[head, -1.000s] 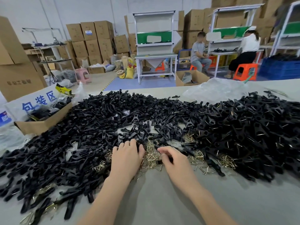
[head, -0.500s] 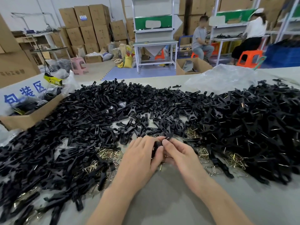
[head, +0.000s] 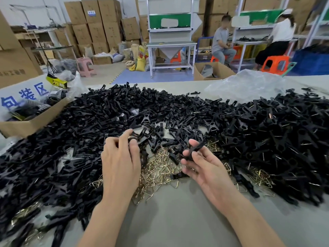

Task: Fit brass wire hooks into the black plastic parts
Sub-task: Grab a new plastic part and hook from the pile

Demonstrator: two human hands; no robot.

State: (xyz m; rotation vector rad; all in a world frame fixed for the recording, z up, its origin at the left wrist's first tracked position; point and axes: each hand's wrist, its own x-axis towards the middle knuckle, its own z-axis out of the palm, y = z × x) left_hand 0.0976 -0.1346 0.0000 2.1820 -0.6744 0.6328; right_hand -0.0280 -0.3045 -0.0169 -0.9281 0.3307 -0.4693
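Observation:
A broad heap of black plastic parts [head: 178, 113] covers the grey table [head: 178, 220]. Loose brass wire hooks [head: 158, 168] lie in a pile between my hands. My right hand [head: 204, 166] holds one black plastic part [head: 194, 148] between thumb and fingers, raised above the hooks. My left hand [head: 121, 157] reaches into the heap at the left, its fingertips pinching a black part [head: 133, 138] there. Whether a hook sits in either held part is hidden.
An open cardboard box [head: 30, 122] with packed items stands at the left edge. A crumpled clear plastic bag [head: 249, 84] lies at the back right. Two seated people work at benches far behind. Bare table surface lies between my forearms.
My hands were together on one part at the centre; they have now separated. The right hand keeps a black part, the left has moved out to the heap.

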